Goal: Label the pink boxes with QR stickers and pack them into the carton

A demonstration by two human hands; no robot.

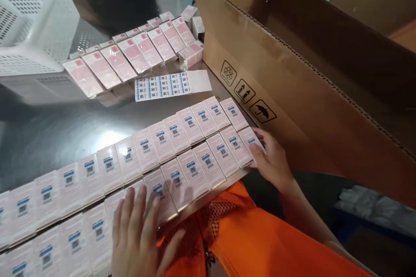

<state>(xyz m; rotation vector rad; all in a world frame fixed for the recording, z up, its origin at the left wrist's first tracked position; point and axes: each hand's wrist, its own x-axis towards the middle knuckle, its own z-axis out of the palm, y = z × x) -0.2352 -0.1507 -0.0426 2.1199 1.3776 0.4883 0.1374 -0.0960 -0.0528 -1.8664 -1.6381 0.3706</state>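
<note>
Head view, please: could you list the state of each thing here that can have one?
Cardboard carton: open, flaps up, lying beside the table.
Near pink boxes: flat, in two touching rows, labelled.
Far pink boxes: in a row, unlabelled on top.
Label sheet: flat, partly used.
White basket: tipped over.
Left hand: flat on boxes.
Right hand: touching row end.

Both hands flat (fingers spread)

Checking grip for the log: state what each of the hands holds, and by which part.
Nothing is lifted. The left hand lies flat on the near row of small boxes; the right hand presses against that row's right end.
</note>
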